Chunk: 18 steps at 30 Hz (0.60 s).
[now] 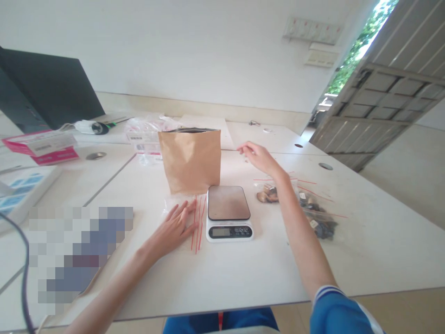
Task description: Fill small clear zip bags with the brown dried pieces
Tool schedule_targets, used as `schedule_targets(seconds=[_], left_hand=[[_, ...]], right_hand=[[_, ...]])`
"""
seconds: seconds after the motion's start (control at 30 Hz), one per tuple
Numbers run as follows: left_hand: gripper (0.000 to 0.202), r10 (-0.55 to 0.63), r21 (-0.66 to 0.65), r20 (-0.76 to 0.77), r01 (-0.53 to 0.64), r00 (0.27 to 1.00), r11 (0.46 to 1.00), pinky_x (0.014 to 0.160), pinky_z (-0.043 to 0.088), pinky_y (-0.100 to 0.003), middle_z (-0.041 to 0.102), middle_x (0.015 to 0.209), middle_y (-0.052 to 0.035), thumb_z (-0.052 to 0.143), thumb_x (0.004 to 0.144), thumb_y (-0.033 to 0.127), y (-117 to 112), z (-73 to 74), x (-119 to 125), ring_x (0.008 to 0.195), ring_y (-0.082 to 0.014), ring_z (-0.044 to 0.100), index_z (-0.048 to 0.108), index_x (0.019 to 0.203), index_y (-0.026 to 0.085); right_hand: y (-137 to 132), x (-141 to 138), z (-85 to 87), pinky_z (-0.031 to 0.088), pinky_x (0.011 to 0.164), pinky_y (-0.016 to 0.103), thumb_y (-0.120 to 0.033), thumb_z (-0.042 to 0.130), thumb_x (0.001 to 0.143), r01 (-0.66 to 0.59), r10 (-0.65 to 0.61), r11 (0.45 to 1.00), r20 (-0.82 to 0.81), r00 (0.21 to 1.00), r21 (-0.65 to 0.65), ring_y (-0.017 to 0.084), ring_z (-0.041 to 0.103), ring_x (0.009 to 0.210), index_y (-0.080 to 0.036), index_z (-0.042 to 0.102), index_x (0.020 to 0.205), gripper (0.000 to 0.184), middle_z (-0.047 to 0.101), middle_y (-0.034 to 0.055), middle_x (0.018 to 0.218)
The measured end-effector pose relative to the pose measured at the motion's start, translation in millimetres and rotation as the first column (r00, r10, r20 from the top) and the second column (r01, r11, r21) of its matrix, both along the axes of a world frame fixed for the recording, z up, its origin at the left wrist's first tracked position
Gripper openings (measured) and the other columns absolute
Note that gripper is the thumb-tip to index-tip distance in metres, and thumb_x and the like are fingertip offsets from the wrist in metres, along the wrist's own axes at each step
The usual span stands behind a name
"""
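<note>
My left hand [175, 227] lies flat with fingers spread on a stack of clear zip bags with red seal lines [196, 222], just left of a small white kitchen scale [228, 213]. Behind the scale stands an open brown paper pouch [191, 160]. My right hand [257, 157] hovers above the table to the right of the pouch, fingertips pinched together; whether anything is in them is too small to see. Under my right forearm lie filled clear bags of dark pieces [267, 193], with more [321, 222] to the right.
A dark monitor [45, 90] stands at the back left, with pink-and-white boxes [45, 146] and a blue-patterned box [21, 190] near it. More packets [146, 134] lie behind the pouch. A blurred-out patch covers the near left. An open door [382, 97] is at the right.
</note>
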State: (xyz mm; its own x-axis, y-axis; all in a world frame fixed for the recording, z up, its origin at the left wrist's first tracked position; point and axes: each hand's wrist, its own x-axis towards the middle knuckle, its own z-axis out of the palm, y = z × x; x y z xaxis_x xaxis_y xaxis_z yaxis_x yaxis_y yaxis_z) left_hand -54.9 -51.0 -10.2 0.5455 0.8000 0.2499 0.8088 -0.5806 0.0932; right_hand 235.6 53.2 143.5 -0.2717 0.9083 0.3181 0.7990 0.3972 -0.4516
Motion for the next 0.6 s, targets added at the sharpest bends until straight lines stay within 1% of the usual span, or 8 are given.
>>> schedule_targets(seconds=[0.03, 0.07, 0.17, 0.27, 0.33, 0.43, 0.53, 0.6], left_hand=[[0.055, -0.006, 0.01, 0.012, 0.005, 1.0, 1.0, 0.112, 0.03, -0.044, 0.052, 0.14, -0.0132, 0.027, 0.096, 0.049, 0.7, 0.4, 0.4, 0.137, -0.0243, 0.038, 0.048, 0.135, 0.015], [0.054, 0.0, 0.025, 0.025, 0.0, 1.0, 1.0, 0.111, 0.033, -0.043, 0.052, 0.139, -0.0132, 0.028, 0.096, 0.05, 1.0, 1.4, 1.2, 0.135, -0.0242, 0.04, 0.051, 0.131, 0.015], [0.047, 0.082, 0.083, 0.024, -0.083, 0.996, 0.993, 0.1, 0.042, -0.045, 0.055, 0.132, -0.0134, 0.033, 0.094, 0.05, -0.6, 8.7, 5.9, 0.121, -0.0264, 0.052, 0.059, 0.12, 0.02], [0.039, 0.157, 0.093, -0.054, -0.152, 0.986, 0.984, 0.088, 0.047, -0.043, 0.061, 0.118, -0.0126, 0.041, 0.093, 0.045, -6.1, 21.0, 12.6, 0.102, -0.0261, 0.06, 0.061, 0.117, 0.022], [0.035, 0.191, 0.08, -0.098, -0.183, 0.977, 0.98, 0.084, 0.048, -0.041, 0.063, 0.114, -0.0121, 0.044, 0.093, 0.041, -10.9, 28.0, 17.0, 0.099, -0.0253, 0.061, 0.061, 0.117, 0.022], [0.033, 0.249, 0.075, -0.13, -0.241, 0.96, 0.968, 0.081, 0.049, -0.039, 0.065, 0.111, -0.0117, 0.047, 0.092, 0.038, -16.2, 32.4, 20.9, 0.1, -0.0262, 0.062, 0.061, 0.116, 0.02], [0.029, 0.242, 0.023, -0.101, -0.241, 0.965, 0.97, 0.078, 0.051, -0.036, 0.066, 0.108, -0.0115, 0.05, 0.091, 0.034, -14.8, 34.4, 19.9, 0.095, -0.0262, 0.065, 0.06, 0.114, 0.019], [0.03, 0.235, -0.019, -0.041, -0.236, 0.971, 0.972, 0.074, 0.051, -0.034, 0.067, 0.106, -0.0119, 0.052, 0.089, 0.035, -9.5, 41.5, 18.2, 0.091, -0.0253, 0.067, 0.06, 0.115, 0.021]], right_hand=[[-1.7, 20.0, -5.0, 0.044, 0.094, 0.026, -0.026, 0.031, 0.096, 0.104, -0.078, 0.973, 0.129, 0.989, -0.204, 0.015, 0.059, 0.11, -0.019, 0.059, 0.118, 0.036, 0.063, 0.0067, 0.124], [-2.7, 38.3, -10.5, 0.045, 0.092, 0.026, -0.024, 0.042, 0.091, 0.177, -0.122, 0.942, 0.201, 0.972, -0.285, 0.017, 0.061, 0.108, -0.017, 0.063, 0.113, 0.031, 0.065, 0.0082, 0.122], [-3.0, 75.6, -28.2, 0.05, 0.078, 0.028, -0.016, 0.06, 0.074, 0.347, -0.229, 0.864, 0.328, 0.916, -0.365, 0.022, 0.067, 0.089, -0.011, 0.069, 0.102, 0.029, 0.07, 0.014, 0.106], [-1.8, 84.6, -40.3, 0.049, 0.066, 0.024, -0.018, 0.067, 0.067, 0.412, -0.258, 0.816, 0.383, 0.887, -0.405, 0.018, 0.067, 0.073, -0.014, 0.072, 0.091, 0.025, 0.073, 0.0079, 0.086], [-1.9, 81.9, -41.8, 0.047, 0.061, 0.022, -0.02, 0.069, 0.065, 0.419, -0.252, 0.803, 0.395, 0.883, -0.425, 0.015, 0.065, 0.067, -0.016, 0.073, 0.082, 0.018, 0.072, 0.0031, 0.074], [-4.8, 78.1, -33.0, 0.045, 0.058, 0.021, -0.02, 0.067, 0.067, 0.425, -0.263, 0.803, 0.392, 0.882, -0.417, 0.013, 0.062, 0.062, -0.017, 0.073, 0.077, 0.012, 0.071, 0.0017, 0.071], [-12.0, 79.7, -13.6, 0.044, 0.06, 0.022, -0.015, 0.063, 0.07, 0.421, -0.286, 0.832, 0.369, 0.884, -0.362, 0.014, 0.063, 0.065, -0.016, 0.071, 0.078, 0.012, 0.071, 0.0037, 0.077], [-20.1, 80.9, 2.0, 0.043, 0.064, 0.022, -0.016, 0.06, 0.074, 0.416, -0.307, 0.859, 0.347, 0.886, -0.3, 0.015, 0.063, 0.073, -0.016, 0.07, 0.082, 0.013, 0.071, 0.0045, 0.081]])
